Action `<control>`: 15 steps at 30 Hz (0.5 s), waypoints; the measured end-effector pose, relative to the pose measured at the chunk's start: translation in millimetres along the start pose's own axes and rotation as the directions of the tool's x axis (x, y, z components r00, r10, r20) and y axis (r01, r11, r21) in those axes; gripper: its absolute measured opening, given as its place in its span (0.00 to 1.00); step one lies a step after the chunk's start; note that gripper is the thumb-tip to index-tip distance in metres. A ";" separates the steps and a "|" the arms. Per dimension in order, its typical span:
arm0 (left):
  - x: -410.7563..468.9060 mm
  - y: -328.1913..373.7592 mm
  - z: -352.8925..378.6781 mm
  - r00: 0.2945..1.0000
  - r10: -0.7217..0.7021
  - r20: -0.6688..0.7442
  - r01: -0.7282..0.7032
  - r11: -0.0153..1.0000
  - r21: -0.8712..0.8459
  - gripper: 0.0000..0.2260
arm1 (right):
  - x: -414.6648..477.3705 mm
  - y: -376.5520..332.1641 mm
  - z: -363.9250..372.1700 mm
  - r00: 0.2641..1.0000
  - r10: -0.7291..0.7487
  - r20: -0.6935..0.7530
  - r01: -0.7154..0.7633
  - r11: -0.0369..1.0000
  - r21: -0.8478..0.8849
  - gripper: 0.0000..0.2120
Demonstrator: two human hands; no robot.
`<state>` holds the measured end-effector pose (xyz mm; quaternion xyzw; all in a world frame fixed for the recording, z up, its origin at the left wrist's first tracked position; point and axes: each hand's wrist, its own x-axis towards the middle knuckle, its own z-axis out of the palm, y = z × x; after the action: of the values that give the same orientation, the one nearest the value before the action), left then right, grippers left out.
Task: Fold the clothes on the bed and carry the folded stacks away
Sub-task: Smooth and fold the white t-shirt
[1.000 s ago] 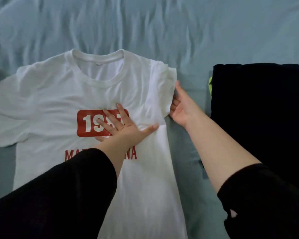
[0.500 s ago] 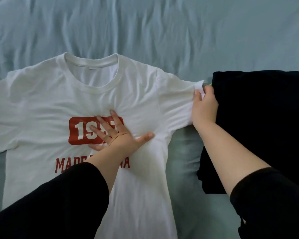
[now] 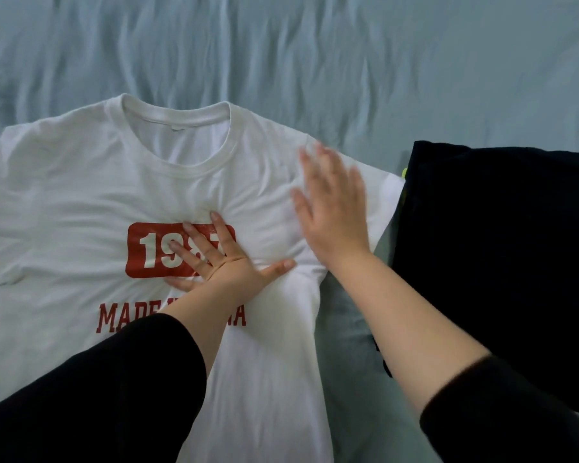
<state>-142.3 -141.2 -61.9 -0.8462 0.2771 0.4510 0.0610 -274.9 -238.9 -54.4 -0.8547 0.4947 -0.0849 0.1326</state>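
Observation:
A white T-shirt with a red printed badge and red lettering lies face up and spread flat on the bed. My left hand presses flat on its chest, fingers spread over the red badge. My right hand lies flat with straight fingers on the shirt's right shoulder and sleeve; it is blurred by motion. The sleeve's end reaches the edge of a folded black garment stack at the right.
The pale blue bedsheet is wrinkled and fills the far half of the view. A sliver of neon yellow fabric peeks out at the black stack's top left corner. Black sleeves cover both my forearms near the bottom edge.
My right hand pulled the right sleeve outward toward the black stack, let it go, and now sweeps flat back over the shoulder. My left hand stays pressed on the chest.

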 end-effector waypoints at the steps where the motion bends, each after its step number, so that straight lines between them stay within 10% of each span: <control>1: 0.0 -0.5 0.9 1.000 0.003 -0.005 -0.003 1.000 0.000 0.67 | 0.9 6.6 8.0 0.985 -0.029 0.173 0.040 0.997 -0.061 0.27; 5: 0.6 -0.4 1.5 1.000 0.006 -0.008 -0.006 1.000 -0.011 0.67 | 7.7 49.4 0.6 0.928 0.326 0.183 -0.310 0.944 -0.109 0.25; 8: -0.8 1.3 1.4 1.000 0.009 0.008 -0.009 1.000 -0.001 0.68 | -30.0 34.9 -17.0 0.878 0.465 -0.116 -0.409 0.854 0.322 0.18; 13: 1.9 -1.3 2.5 1.000 -0.017 -0.005 0.017 1.000 0.016 0.67 | -107.9 1.5 -14.0 0.400 0.858 0.323 -0.684 0.045 0.728 0.15; 15: 4.9 -3.3 4.8 0.999 -0.025 -0.021 0.026 0.999 0.034 0.67 | -94.9 4.3 -10.5 0.357 0.843 0.403 -0.649 -0.086 0.756 0.15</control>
<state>-142.0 -138.8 -69.1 -0.8530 0.2744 0.4369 0.0784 -328.4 -160.1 -47.0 -0.2230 0.7800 -0.3068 0.4978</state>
